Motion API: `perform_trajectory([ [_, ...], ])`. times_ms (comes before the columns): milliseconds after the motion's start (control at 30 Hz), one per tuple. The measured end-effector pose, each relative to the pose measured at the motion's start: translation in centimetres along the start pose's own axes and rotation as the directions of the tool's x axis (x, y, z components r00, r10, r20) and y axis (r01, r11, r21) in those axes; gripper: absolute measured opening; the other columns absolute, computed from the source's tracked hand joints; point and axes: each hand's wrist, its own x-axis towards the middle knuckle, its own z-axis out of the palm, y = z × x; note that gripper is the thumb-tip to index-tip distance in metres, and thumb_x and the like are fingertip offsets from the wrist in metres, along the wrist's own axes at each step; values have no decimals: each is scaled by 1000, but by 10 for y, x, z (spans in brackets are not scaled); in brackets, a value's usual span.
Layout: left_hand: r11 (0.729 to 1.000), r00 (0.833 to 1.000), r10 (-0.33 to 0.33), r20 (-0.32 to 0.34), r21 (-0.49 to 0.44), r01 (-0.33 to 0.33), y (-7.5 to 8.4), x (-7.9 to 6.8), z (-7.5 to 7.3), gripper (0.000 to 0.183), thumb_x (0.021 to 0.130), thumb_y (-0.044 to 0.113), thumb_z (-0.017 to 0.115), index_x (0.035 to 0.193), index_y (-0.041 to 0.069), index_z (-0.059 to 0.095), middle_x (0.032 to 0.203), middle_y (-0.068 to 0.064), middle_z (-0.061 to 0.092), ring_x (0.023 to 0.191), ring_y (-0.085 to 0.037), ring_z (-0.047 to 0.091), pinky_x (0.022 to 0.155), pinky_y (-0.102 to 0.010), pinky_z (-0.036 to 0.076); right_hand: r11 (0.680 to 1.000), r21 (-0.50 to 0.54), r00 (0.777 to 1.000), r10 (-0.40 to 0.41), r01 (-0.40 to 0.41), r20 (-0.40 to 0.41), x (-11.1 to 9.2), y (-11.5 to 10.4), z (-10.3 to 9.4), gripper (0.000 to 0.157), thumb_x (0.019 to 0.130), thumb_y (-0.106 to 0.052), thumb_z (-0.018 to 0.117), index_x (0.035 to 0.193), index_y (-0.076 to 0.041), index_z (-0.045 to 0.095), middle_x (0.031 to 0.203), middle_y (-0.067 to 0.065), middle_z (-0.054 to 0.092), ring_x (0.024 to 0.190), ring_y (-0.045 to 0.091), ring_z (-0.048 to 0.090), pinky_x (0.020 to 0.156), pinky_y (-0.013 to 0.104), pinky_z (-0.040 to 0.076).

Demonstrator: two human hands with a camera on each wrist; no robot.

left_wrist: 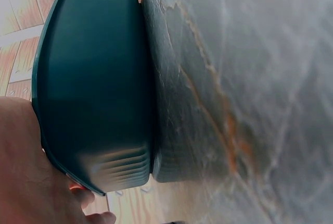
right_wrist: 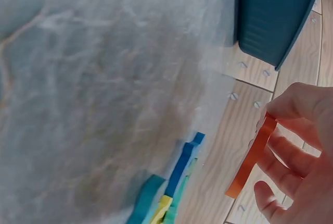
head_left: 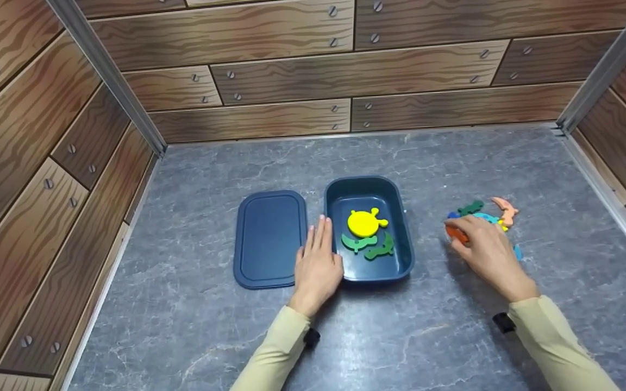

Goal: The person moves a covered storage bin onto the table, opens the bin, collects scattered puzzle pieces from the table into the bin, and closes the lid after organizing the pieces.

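My left hand lies with straight fingers along the left rim of a dark blue plastic box. Inside the box are a yellow turtle-shaped piece and two green animal-shaped pieces, one lighter and one darker. To the right of the box, my right hand pinches a flat orange piece between thumb and fingers. The right wrist view shows it tilted and raised off the table; its full outline is hidden. Beneath and behind this hand lie several more coloured pieces.
A matching blue lid lies flat left of the box. Around the right hand are a dark green piece, a light blue one and a peach curved one. Wood-patterned walls enclose the grey marbled table.
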Motion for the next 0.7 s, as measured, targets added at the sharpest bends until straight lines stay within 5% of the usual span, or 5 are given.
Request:
perform_trajectory([
  [700,1000,1000,13,-5,5,-13,-1,0,1,66,99,20,43,159,17,16,164,3,10,149,-24,15,110,-56,28,994,6,990,-111,112,-83,24,-36,-8,32,83,-4,74,115,-7,69,100,8,66,84,24,58,70,39,32],
])
